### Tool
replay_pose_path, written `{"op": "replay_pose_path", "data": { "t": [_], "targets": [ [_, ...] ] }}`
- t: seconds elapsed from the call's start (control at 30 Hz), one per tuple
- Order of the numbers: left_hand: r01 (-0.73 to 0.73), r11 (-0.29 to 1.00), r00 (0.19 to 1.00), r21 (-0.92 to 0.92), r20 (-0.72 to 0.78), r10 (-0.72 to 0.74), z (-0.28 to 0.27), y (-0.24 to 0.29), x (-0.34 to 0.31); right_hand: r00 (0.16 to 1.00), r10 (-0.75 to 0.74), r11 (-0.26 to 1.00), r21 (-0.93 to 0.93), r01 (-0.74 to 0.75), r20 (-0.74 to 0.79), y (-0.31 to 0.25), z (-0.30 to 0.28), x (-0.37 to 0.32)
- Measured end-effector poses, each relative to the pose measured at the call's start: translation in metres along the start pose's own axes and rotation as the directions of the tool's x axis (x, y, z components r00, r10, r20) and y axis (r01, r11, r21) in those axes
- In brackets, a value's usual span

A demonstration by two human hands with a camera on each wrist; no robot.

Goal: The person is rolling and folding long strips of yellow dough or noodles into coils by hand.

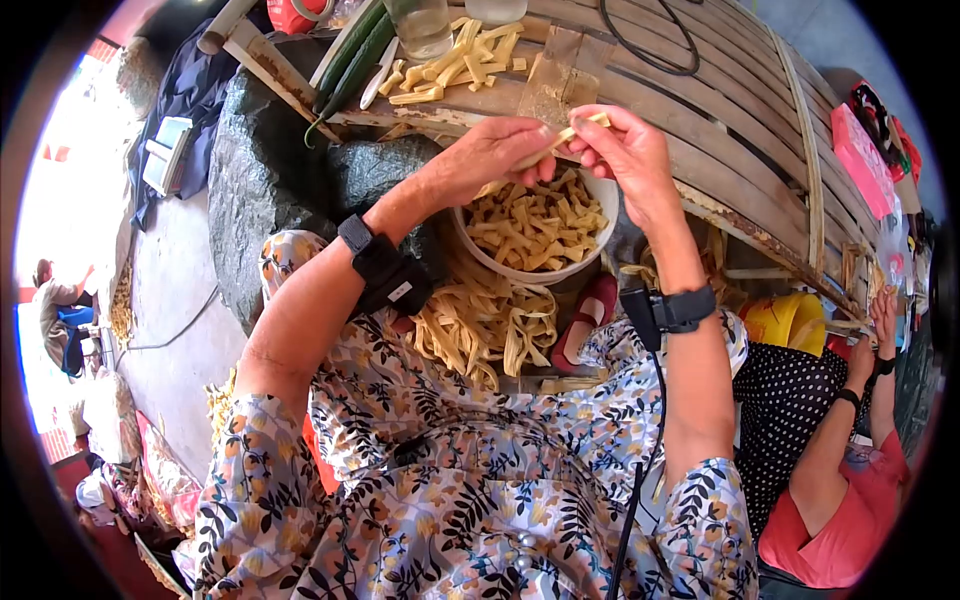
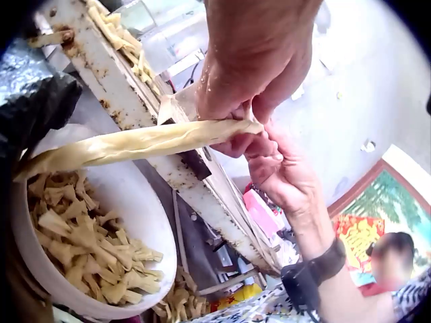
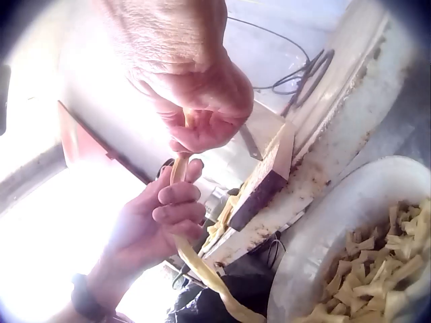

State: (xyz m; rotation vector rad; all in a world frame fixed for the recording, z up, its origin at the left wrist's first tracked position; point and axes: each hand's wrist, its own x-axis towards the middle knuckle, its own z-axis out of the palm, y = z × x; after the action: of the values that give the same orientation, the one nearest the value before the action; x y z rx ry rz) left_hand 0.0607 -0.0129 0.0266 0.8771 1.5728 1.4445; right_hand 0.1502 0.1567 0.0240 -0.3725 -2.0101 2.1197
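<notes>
A long, soft pale-yellow strip (image 2: 135,142) that looks like tofu skin runs between my two hands. My left hand (image 1: 500,150) grips it near one end, and its long tail hangs over the bucket in the left wrist view. With thumb and fingers my right hand (image 1: 635,155) pinches the short end, close beside the left fingertips. Below both hands stands a white bucket (image 1: 525,277) holding many short knotted yellow pieces (image 1: 540,230). Long loose strips (image 1: 480,335) lie heaped in front of it, near my lap.
Ahead is a slatted wooden table (image 1: 720,110) with a wooden block (image 1: 565,75), a pile of yellow pieces (image 1: 465,60), cucumbers (image 1: 358,62) and a glass (image 1: 420,30). Dark plastic sheeting (image 1: 265,190) bulges at left. Another person (image 1: 850,520) sits at right beside a yellow bucket (image 1: 785,320).
</notes>
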Motion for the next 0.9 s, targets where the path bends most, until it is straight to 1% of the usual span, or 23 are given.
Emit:
{"op": "replay_pose_path", "data": {
  "t": [0.03,0.13,0.17,0.27,0.3,0.33,0.37,0.4,0.43,0.47,0.5,0.53,0.57,0.63,0.67,0.73,0.77,0.8,0.83,0.87,0.9],
  "targets": [
    [-0.027,0.999,0.998,0.024,0.056,0.026,-0.001,0.000,0.000,0.998,-0.030,0.996,0.080,0.026,0.049,0.004,0.001,0.002],
    [0.033,0.998,0.992,-0.046,0.124,-0.027,-0.014,-0.011,-0.002,0.989,-0.122,0.992,-0.014,0.124,0.087,-0.003,-0.011,0.000],
    [0.063,0.990,0.995,-0.129,0.089,-0.052,-0.016,-0.015,-0.004,0.979,-0.160,0.984,-0.062,0.169,0.124,-0.002,-0.017,-0.002],
    [-0.023,0.998,0.995,0.067,-0.098,0.030,-0.017,-0.026,-0.001,0.973,-0.203,0.977,-0.048,0.209,0.114,-0.012,-0.016,-0.009],
    [-0.049,0.975,0.982,0.216,-0.165,0.086,-0.013,-0.024,-0.001,0.973,-0.224,0.970,-0.080,0.228,0.054,-0.013,-0.018,-0.006],
    [-0.138,0.907,0.965,0.398,-0.153,0.214,-0.009,-0.024,-0.003,0.965,-0.258,0.958,-0.117,0.262,0.044,-0.011,-0.020,-0.004],
    [-0.216,0.797,0.935,0.564,-0.115,0.335,-0.004,-0.024,-0.006,0.955,-0.293,0.943,-0.154,0.295,0.035,-0.006,-0.023,-0.001],
    [-0.280,0.651,0.895,0.706,-0.053,0.442,0.000,-0.024,-0.007,0.945,-0.326,0.926,-0.192,0.325,0.025,-0.003,-0.024,0.001],
    [-0.307,0.592,0.890,0.745,0.003,0.456,0.005,-0.023,-0.009,0.970,-0.239,0.940,-0.242,0.241,0.038,0.002,-0.023,0.002],
    [-0.333,0.530,0.883,0.780,0.061,0.465,0.009,-0.022,-0.010,0.992,-0.125,0.943,-0.308,0.125,0.020,0.007,-0.019,0.000],
    [-0.360,0.466,0.875,0.808,0.121,0.468,0.012,-0.022,-0.012,0.999,0.017,0.942,-0.335,-0.001,0.044,0.014,-0.016,-0.003],
    [-0.388,0.399,0.865,0.831,0.179,0.468,0.013,-0.023,-0.013,0.985,0.158,0.923,-0.365,-0.124,0.065,0.019,-0.014,-0.005],
    [-0.412,0.352,0.855,0.840,0.224,0.468,0.013,-0.025,-0.013,0.965,0.247,0.882,-0.433,-0.185,0.091,0.020,-0.012,-0.009],
    [-0.418,0.336,0.853,0.844,0.237,0.466,0.012,-0.023,-0.014,0.898,0.420,0.773,-0.569,-0.282,0.126,0.017,-0.008,-0.016],
    [-0.421,0.329,0.852,0.845,0.244,0.464,0.012,-0.023,-0.015,0.881,0.437,0.785,-0.554,-0.275,0.182,0.020,-0.008,-0.017],
    [-0.373,0.589,0.912,0.716,0.168,0.374,0.006,-0.026,-0.012,0.838,0.462,0.810,-0.524,-0.264,0.292,0.024,-0.008,-0.020],
    [-0.331,0.701,0.938,0.632,0.138,0.318,0.001,-0.028,-0.011,0.815,0.443,0.889,-0.298,-0.347,0.374,0.025,-0.006,-0.028],
    [-0.200,0.848,0.980,0.491,0.094,0.177,-0.004,-0.025,-0.012,0.781,0.389,0.921,-0.178,-0.347,0.488,0.019,-0.003,-0.032],
    [-0.092,0.945,0.995,0.314,0.064,0.076,-0.010,-0.019,-0.014,0.743,0.317,0.934,-0.056,-0.354,0.590,0.007,-0.001,-0.036],
    [0.022,0.992,0.998,0.122,0.056,-0.030,-0.014,-0.014,-0.016,0.701,0.231,0.927,0.066,-0.369,0.675,-0.002,0.001,-0.038],
    [-0.039,0.996,0.997,0.077,0.068,0.033,-0.013,-0.013,-0.017,0.687,0.092,0.912,0.216,-0.349,0.721,-0.006,0.001,-0.039]
  ]
}}
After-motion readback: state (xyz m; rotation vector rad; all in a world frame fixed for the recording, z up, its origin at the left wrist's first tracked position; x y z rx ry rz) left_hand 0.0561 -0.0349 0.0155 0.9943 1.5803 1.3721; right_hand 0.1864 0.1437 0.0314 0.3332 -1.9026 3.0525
